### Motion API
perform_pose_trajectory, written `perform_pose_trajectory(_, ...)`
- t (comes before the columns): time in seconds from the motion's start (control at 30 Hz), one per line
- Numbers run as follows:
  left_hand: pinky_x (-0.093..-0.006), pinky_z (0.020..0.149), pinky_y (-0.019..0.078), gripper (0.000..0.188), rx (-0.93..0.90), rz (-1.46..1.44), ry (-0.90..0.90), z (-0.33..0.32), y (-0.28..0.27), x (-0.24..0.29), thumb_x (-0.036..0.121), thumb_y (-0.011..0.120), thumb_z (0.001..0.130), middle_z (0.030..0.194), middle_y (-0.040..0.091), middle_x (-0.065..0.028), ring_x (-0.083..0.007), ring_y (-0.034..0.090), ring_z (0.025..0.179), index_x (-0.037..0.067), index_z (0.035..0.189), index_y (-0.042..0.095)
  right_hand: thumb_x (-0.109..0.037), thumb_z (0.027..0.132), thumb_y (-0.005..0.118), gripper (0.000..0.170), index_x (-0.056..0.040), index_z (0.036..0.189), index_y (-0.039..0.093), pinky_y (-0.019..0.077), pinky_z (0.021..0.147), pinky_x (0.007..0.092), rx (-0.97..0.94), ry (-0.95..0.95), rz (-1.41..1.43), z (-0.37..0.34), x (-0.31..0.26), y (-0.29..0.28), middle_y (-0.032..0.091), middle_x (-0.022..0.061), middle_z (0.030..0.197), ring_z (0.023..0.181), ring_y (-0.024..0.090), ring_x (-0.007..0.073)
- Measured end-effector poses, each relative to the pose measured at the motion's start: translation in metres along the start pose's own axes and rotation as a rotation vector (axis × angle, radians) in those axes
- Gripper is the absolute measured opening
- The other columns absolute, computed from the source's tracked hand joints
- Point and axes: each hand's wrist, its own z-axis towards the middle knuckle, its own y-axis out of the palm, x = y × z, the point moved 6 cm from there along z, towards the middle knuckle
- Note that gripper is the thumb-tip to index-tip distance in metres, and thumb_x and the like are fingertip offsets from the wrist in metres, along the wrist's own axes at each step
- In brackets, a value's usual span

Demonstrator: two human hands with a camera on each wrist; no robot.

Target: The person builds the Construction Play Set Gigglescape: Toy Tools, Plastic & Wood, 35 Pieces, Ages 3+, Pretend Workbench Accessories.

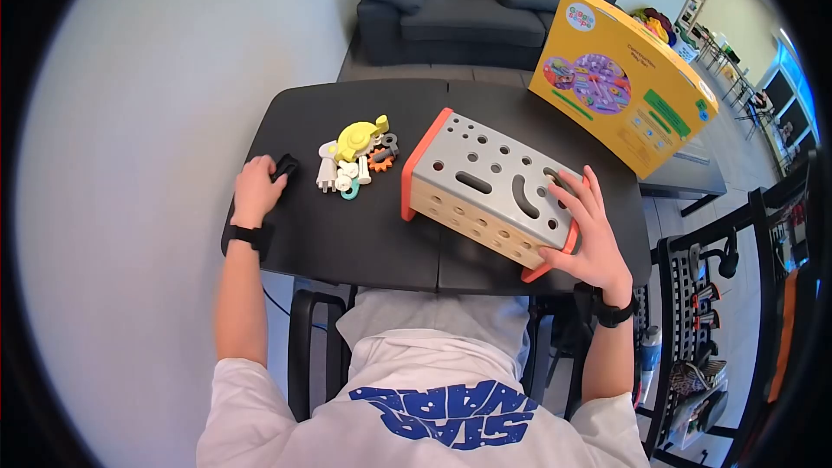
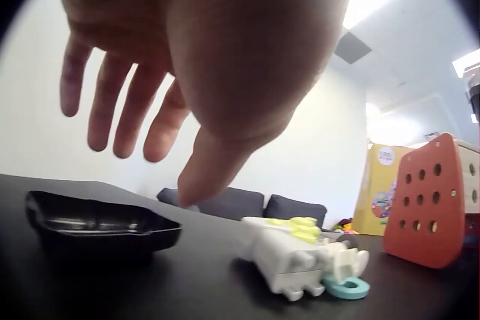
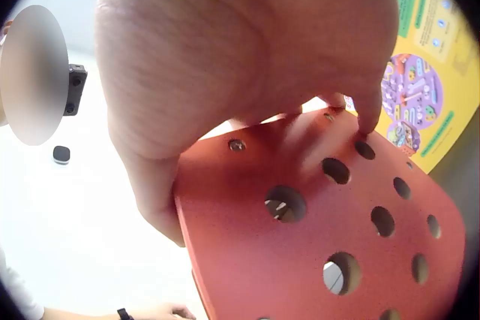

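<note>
A toy workbench (image 1: pixel 494 178) with a grey perforated top, pale wooden sides and red-orange end panels stands on the black table (image 1: pixel 364 247). My right hand (image 1: pixel 596 234) grips its right end, thumb at the near side and fingers over the top. The right wrist view shows that hand along the upper edge of the perforated red end panel (image 3: pixel 315 260). At the table's left edge, my left hand (image 1: pixel 257 191) is over a small black plastic tray (image 2: pixel 105 218), fingers extended and spread. Between tray and workbench lies a pile of toy parts (image 1: pixel 354 156) in white, yellow, orange, grey and teal.
A yellow toy box (image 1: pixel 624 78) stands upright behind the workbench at the right. Beyond the table is a dark grey sofa (image 1: pixel 468 22). A black rack (image 1: pixel 685 321) with hanging items stands to the right, and a white wall (image 1: pixel 173 78) runs along the left.
</note>
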Motion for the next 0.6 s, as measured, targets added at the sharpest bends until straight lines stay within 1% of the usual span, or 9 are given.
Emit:
perform_pose_trajectory(0.03, -0.0454, 0.081, 0.051, 0.026, 0.111, 0.0, 0.107, 0.0, -0.007, 0.022, 0.021, 0.078, 0.081, 0.095, 0.066, -0.0119, -0.0338, 0.063, 0.095, 0.004, 0.088, 0.06, -0.039, 0.068, 0.08, 0.081, -0.0114, 0.141, 0.057, 0.029, 0.119, 0.0595, -0.001, -0.005, 0.0, 0.0, 0.0, 0.001, 0.041, 0.013, 0.156, 0.152, 0.018, 0.0477)
perform_pose_trajectory(0.07, -0.0444, 0.083, 0.0517, 0.022, 0.14, -0.076, 0.185, -0.001, -0.01, 0.042, 0.02, 0.075, 0.082, 0.095, 0.066, -0.011, -0.0332, 0.063, 0.096, 0.004, 0.09, 0.062, -0.039, 0.068, 0.08, 0.081, -0.0113, 0.141, 0.057, 0.0285, 0.12, 0.0594, 0.001, -0.002, 0.007, 0.001, 0.0, 0.001, 0.041, 0.0129, 0.156, 0.152, 0.018, 0.0476)
perform_pose_trajectory(0.13, -0.0423, 0.082, 0.0515, 0.025, 0.1, -0.123, 0.339, -0.006, -0.008, 0.077, 0.02, 0.077, 0.081, 0.095, 0.064, -0.0098, -0.0312, 0.062, 0.095, 0.005, 0.094, 0.064, -0.039, 0.068, 0.08, 0.081, -0.0112, 0.141, 0.057, 0.0281, 0.12, 0.0594, -0.003, 0.0, 0.011, 0.0, 0.0, 0.002, 0.041, 0.0128, 0.156, 0.152, 0.018, 0.0475)
perform_pose_trajectory(0.2, -0.0418, 0.082, 0.0522, 0.027, 0.047, -0.044, 0.433, -0.013, -0.001, 0.104, 0.022, 0.079, 0.079, 0.096, 0.064, -0.0091, -0.0303, 0.062, 0.097, 0.005, 0.096, 0.066, -0.038, 0.069, 0.08, 0.08, -0.0112, 0.14, 0.057, 0.0275, 0.12, 0.0592, 0.001, 0.002, 0.023, 0.0, 0.0, 0.002, 0.042, 0.0128, 0.156, 0.152, 0.018, 0.0473)
perform_pose_trajectory(0.27, -0.0413, 0.082, 0.0535, 0.031, 0.006, -0.003, 0.445, -0.016, 0.006, 0.118, 0.022, 0.081, 0.075, 0.098, 0.065, -0.0083, -0.0291, 0.062, 0.097, 0.006, 0.098, 0.069, -0.038, 0.069, 0.08, 0.08, -0.0111, 0.14, 0.057, 0.0275, 0.12, 0.0592, 0.002, -0.001, 0.028, 0.0, 0.001, 0.002, 0.042, 0.0129, 0.156, 0.152, 0.018, 0.0473)
perform_pose_trajectory(0.33, -0.0399, 0.084, 0.0541, 0.029, -0.12, 0.112, 0.463, -0.017, 0.027, 0.121, 0.023, 0.082, 0.074, 0.099, 0.066, -0.0094, -0.0279, 0.063, 0.1, 0.006, 0.095, 0.07, -0.038, 0.069, 0.08, 0.079, -0.0111, 0.14, 0.057, 0.0274, 0.12, 0.0593, 0.005, 0.0, 0.034, 0.001, 0.002, 0.003, 0.042, 0.0129, 0.156, 0.152, 0.018, 0.0472)
perform_pose_trajectory(0.4, -0.0394, 0.083, 0.0544, 0.028, -0.109, 0.128, 0.477, -0.016, 0.038, 0.12, 0.02, 0.08, 0.073, 0.097, 0.066, -0.0095, -0.0273, 0.063, 0.099, 0.006, 0.095, 0.07, -0.037, 0.069, 0.08, 0.079, -0.0116, 0.14, 0.058, 0.028, 0.12, 0.0593, 0.009, -0.013, 0.022, 0.0, 0.002, 0.003, 0.042, 0.0125, 0.155, 0.152, 0.018, 0.0468)
perform_pose_trajectory(0.47, -0.0391, 0.082, 0.0545, 0.026, -0.016, 0.131, 0.511, -0.016, 0.04, 0.121, 0.016, 0.078, 0.072, 0.094, 0.066, -0.0093, -0.0271, 0.064, 0.098, 0.006, 0.095, 0.069, -0.037, 0.069, 0.08, 0.078, -0.0119, 0.14, 0.058, 0.0285, 0.12, 0.0592, 0.015, -0.007, 0.028, 0.0, 0.002, 0.003, 0.042, 0.0122, 0.155, 0.152, 0.018, 0.0465)
perform_pose_trajectory(0.6, -0.0391, 0.08, 0.0546, 0.025, 0.018, 0.106, 0.51, -0.018, 0.041, 0.122, 0.014, 0.076, 0.072, 0.092, 0.066, -0.0091, -0.0271, 0.064, 0.096, 0.005, 0.095, 0.067, -0.035, 0.068, 0.081, 0.077, -0.0124, 0.138, 0.059, 0.0297, 0.119, 0.0584, 0.013, 0.001, 0.027, 0.0, 0.002, 0.003, 0.041, 0.0113, 0.156, 0.152, 0.018, 0.0458)
